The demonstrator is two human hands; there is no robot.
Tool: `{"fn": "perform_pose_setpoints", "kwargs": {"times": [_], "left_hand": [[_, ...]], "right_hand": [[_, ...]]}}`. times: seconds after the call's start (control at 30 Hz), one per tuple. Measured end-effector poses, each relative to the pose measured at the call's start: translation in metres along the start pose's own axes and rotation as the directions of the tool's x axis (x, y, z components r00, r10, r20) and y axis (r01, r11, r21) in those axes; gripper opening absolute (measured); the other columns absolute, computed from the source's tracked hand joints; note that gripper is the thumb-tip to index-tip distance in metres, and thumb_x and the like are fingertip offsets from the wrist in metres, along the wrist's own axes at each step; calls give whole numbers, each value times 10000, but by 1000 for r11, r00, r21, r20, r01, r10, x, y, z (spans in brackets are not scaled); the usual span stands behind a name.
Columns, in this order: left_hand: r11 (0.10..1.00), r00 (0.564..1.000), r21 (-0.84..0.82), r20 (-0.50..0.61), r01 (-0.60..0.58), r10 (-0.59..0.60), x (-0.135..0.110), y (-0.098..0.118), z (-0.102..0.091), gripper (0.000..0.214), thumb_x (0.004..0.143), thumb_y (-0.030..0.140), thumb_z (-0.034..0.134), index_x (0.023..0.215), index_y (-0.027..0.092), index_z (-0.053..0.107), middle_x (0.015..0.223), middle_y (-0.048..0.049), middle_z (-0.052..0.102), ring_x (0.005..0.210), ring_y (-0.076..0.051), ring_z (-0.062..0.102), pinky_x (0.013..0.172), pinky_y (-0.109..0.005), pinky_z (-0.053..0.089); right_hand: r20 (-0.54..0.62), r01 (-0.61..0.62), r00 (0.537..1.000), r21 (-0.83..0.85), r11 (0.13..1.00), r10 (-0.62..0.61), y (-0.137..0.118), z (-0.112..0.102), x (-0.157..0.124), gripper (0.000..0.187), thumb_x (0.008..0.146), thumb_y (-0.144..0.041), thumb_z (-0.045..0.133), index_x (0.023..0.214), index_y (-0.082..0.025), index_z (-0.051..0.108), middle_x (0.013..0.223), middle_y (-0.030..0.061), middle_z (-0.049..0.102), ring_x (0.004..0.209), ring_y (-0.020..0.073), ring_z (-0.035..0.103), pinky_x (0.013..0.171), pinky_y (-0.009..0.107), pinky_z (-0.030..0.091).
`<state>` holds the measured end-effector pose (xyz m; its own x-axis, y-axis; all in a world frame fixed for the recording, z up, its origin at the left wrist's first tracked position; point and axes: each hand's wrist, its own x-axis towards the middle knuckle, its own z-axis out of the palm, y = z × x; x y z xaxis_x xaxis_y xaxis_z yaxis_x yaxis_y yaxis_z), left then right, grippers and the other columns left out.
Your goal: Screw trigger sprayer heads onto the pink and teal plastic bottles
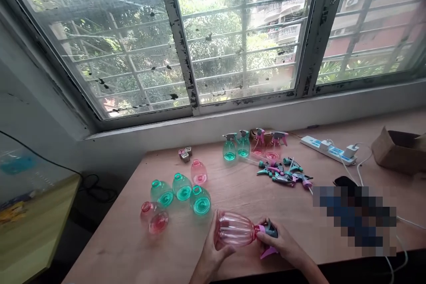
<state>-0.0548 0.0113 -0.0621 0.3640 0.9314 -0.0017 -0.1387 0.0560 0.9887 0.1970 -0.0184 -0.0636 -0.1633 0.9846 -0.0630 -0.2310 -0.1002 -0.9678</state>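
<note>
My left hand [213, 253] wraps round the body of a pink see-through spray bottle [234, 230] lying on its side near the table's front edge. My right hand [282, 244] grips the bottle's neck at its teal and pink trigger head [269, 233]. To the left stand several open bottles without heads, teal ones [181, 188] and pink ones [156, 218]. Further back, several bottles with trigger heads fitted [253, 145] stand in a row. A heap of loose trigger heads [284, 173] lies just in front of them.
A white power strip [328, 150] with plugged chargers and cables lies at the back right beside a brown cardboard box [397, 151]. A black phone [344, 181] lies on the wooden table [116, 239]. Small cubes [185, 154] sit near the windowsill. A yellow table [29, 230] stands left.
</note>
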Motion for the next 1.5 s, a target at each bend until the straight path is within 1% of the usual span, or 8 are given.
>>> {"fn": "perform_pose_setpoints", "kwargs": {"times": [0.17, 0.37, 0.67, 0.77, 0.87, 1.13, 1.3, 1.5], "left_hand": [[999, 1000, 21, -1, 26, -26, 2, 0, -2, 1021, 651, 393, 878, 1515, 289, 345, 1528, -104, 476, 1445, -346, 364, 1213, -481, 252], [1000, 998, -19, 67, -14, 15, 4, -8, -9, 1209, 583, 562, 864, 1559, 265, 216, 1607, -126, 339, 1472, -361, 304, 1216, -473, 241], [998, 999, -69, 37, -6, 8, 7, -30, -15, 1062, 599, 391, 906, 1503, 373, 349, 1628, -33, 306, 1504, -338, 224, 1216, -456, 249], [987, 1000, -160, -3, -7, 6, 8, -38, -16, 1201, 511, 443, 939, 1522, 364, 296, 1619, -64, 324, 1494, -355, 248, 1192, -465, 300], [977, 1000, -213, 4, 12, -12, 10, -40, -14, 1094, 537, 526, 902, 1481, 294, 401, 1582, -109, 388, 1458, -383, 325, 1177, -484, 322], [997, 1000, -75, -21, -13, 11, 10, -45, -21, 1114, 553, 429, 924, 1504, 379, 346, 1618, -41, 329, 1487, -344, 274, 1207, -442, 264], [990, 999, -140, 30, 27, -23, 12, -39, -18, 1070, 579, 549, 874, 1494, 278, 393, 1574, -117, 403, 1450, -381, 344, 1198, -490, 275], [1000, 996, 2, 80, 26, -26, 10, -21, -18, 1029, 657, 394, 877, 1521, 339, 320, 1638, -53, 277, 1489, -325, 276, 1219, -449, 242]], "right_hand": [[-52, -21, 998, -31, 999, 20, -7, 3, 0, 372, 765, -513, 765, 849, -193, 594, 647, -17, 671, 601, 186, 637, 603, 300, 487], [-57, -35, 998, -17, 999, 34, -2, 3, 3, 418, 702, -541, 796, 831, -194, 600, 665, -25, 636, 591, 159, 594, 569, 269, 428], [-64, -46, 997, -47, 998, 43, 19, -4, 10, 413, 730, -569, 745, 858, -203, 604, 701, 9, 663, 624, 196, 633, 597, 305, 490], [-81, -30, 996, -75, 997, 24, 19, -4, 9, 410, 726, -565, 751, 858, -202, 617, 703, 7, 654, 626, 190, 616, 578, 292, 477], [-94, -17, 995, -91, 996, 9, 19, -3, 10, 420, 715, -568, 760, 860, -197, 626, 707, 4, 643, 628, 184, 602, 562, 286, 466], [-125, -58, 991, -28, 998, 54, 14, -1, 10, 428, 710, -564, 760, 899, -203, 629, 718, 13, 662, 643, 206, 627, 613, 321, 492], [-108, -23, 994, -89, 996, 13, 8, 1, 9, 429, 691, -582, 760, 852, -200, 651, 740, 19, 652, 684, 213, 615, 624, 311, 481], [-99, -15, 995, -36, 999, 11, 17, -2, 12, 449, 702, -586, 756, 884, -195, 630, 740, 18, 650, 667, 205, 621, 637, 332, 513]]}}
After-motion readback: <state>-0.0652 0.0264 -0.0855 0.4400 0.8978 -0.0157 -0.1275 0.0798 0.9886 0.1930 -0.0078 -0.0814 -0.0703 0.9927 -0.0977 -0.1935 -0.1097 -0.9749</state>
